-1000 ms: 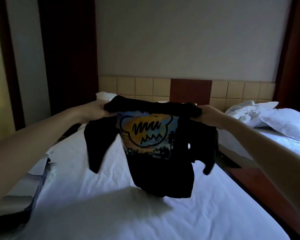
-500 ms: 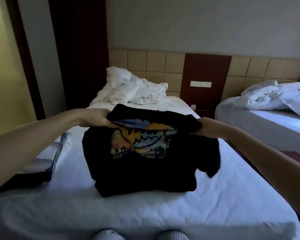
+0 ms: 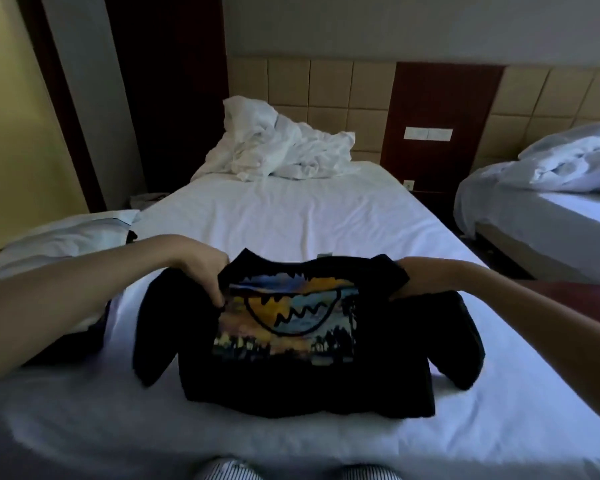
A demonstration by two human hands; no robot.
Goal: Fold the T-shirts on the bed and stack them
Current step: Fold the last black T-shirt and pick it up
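We work at the near end of the white bed [image 3: 291, 216], whose crumpled duvet [image 3: 284, 150] is pushed up to the headboard, well apart from us. The black T-shirt [image 3: 291, 382] lies on the sheet close to the foot edge with its lower body resting flat, its top band raised and turned over toward us, and its print [image 3: 291, 317] facing up. Both sleeves [image 3: 156, 327] splay out to the sides and are not yet tucked. Our left hand [image 3: 201, 268] pinches one shoulder, fingers curled over the cloth. Our right hand [image 3: 416, 277] grips the other shoulder, though its fingertips are hidden under the fabric. We judge this to be the laying-down and first fold. To do it well, we hold both shoulders level and equally taut so the top edge lands straight. We then lower them evenly and smooth the body flat. The sleeves come inward along parallel lines, so the folded shirt ends up square enough to stack.
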